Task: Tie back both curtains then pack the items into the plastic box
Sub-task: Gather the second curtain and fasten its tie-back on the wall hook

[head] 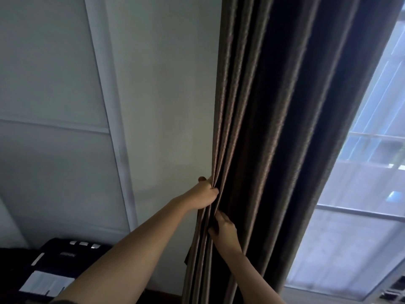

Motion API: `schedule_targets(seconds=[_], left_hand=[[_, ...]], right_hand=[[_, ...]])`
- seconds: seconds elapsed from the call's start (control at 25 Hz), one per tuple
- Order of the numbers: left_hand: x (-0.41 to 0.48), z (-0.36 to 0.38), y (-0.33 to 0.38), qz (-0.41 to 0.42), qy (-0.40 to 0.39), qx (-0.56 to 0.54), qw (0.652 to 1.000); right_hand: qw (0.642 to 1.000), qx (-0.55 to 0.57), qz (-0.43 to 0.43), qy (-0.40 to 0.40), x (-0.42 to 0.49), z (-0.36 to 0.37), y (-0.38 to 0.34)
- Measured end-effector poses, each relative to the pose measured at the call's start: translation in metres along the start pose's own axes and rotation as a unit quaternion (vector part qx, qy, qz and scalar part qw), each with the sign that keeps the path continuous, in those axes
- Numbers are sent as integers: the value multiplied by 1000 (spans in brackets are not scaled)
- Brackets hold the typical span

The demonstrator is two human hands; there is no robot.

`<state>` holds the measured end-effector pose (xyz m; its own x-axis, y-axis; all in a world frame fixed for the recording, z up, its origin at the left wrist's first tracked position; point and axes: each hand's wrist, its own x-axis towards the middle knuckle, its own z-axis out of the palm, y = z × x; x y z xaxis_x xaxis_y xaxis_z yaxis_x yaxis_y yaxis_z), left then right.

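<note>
Dark brown woven curtain (252, 128), gathered into long vertical pleats, hanging between a smooth pale wall (166, 106) and a bright window (361, 194). The left hand (205, 194) clenches the curtain's left-edge folds; the right hand (223, 229), just below, pinches adjacent pleats. A black case (57, 257) sits at lower left.

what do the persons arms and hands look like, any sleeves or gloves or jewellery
Both forearms are bare right up to the frame's bottom edge, no sleeves visible. The left hand and right hand wear no gloves. No watch, bracelet or ring shows on either.
</note>
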<state>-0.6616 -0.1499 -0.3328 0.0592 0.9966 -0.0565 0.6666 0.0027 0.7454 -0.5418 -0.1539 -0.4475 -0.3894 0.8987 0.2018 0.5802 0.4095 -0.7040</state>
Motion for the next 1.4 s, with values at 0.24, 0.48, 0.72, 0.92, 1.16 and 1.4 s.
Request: schedule_targets(seconds=[0.24,0.48,0.72,0.92,1.16,1.4], left_hand=[[-2,6,18,7,-18,16,1000],[12,7,-3,-2,59,45,997],[13,-2,-22,17,57,11,998],[17,3,-18,22,63,19,998],[21,11,-1,31,15,12,999],[20,22,6,13,-15,-25,999]], right_hand=[[1000,24,-6,10,2,16,4],[972,-89,-118,183,-1,-25,-4],[934,122,-46,333,52,-120,-49],[985,13,41,166,52,-89,-15],[999,-26,23,-1,15,-16,24],[998,-54,39,2,15,-8,33]])
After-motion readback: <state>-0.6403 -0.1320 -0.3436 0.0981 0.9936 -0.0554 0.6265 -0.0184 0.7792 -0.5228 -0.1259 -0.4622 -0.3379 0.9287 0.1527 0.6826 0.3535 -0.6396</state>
